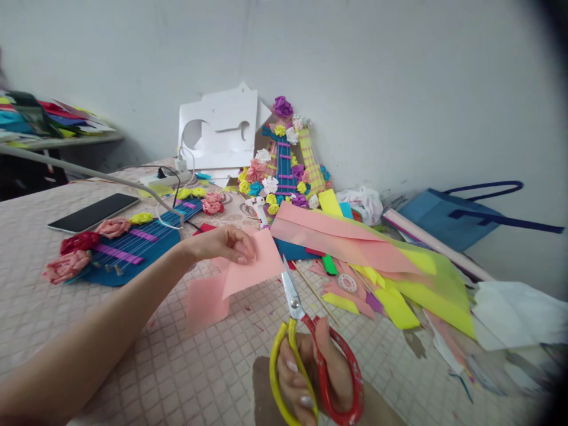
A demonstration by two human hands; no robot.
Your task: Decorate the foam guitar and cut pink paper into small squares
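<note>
Pinched between the fingers of my left hand (231,244) is a piece of pink paper (255,266), held above the table. Another pink paper square (207,302) lies below and left of it. My right hand (306,370) grips a pair of scissors (293,299) with one yellow and one red handle. The blades point up and away, their tips beside the right edge of the held paper, and look nearly closed. A blue paper guitar (133,248) with purple strips and paper flowers lies left of my left hand.
Long pink paper sheets (346,242) and yellow strips (399,302) spread to the right. A glue gun (256,208) stands behind the hands, near flower-decorated guitars (284,160). A tablet-like dark device (95,213), a power strip (164,177) with cables and a blue bag (448,216) sit around.
</note>
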